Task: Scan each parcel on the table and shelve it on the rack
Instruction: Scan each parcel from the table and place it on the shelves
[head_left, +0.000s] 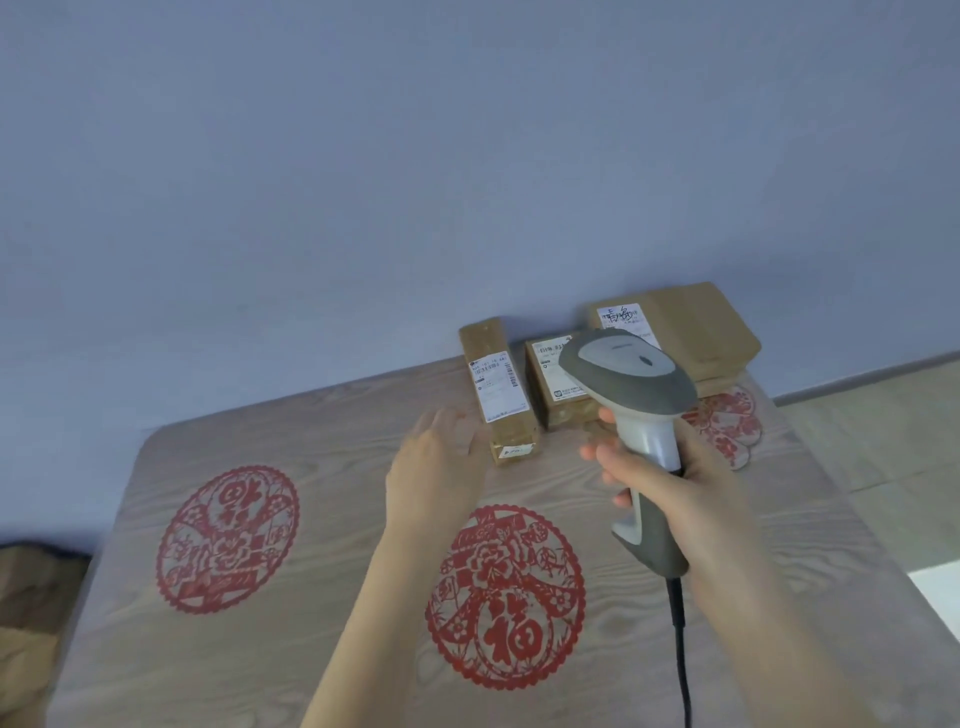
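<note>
Three brown cardboard parcels with white labels lie at the far edge of the wooden table (311, 426). A long narrow parcel (497, 388) is on the left, a small parcel (556, 395) is in the middle, and a large flat parcel (691, 325) is at the right on another box. My right hand (670, 478) grips the handle of a grey and white barcode scanner (631, 374), whose head partly hides the small parcel. My left hand (441, 457) hovers with straight fingers just left of the long parcel, holding nothing.
Red paper-cut decorations (228, 540) lie on the tabletop, one in front of me (506, 597) and one under the right parcels (727, 421). The scanner's black cable (680, 649) hangs toward me. A blue wall stands behind. Brown bags (31, 597) sit at the left.
</note>
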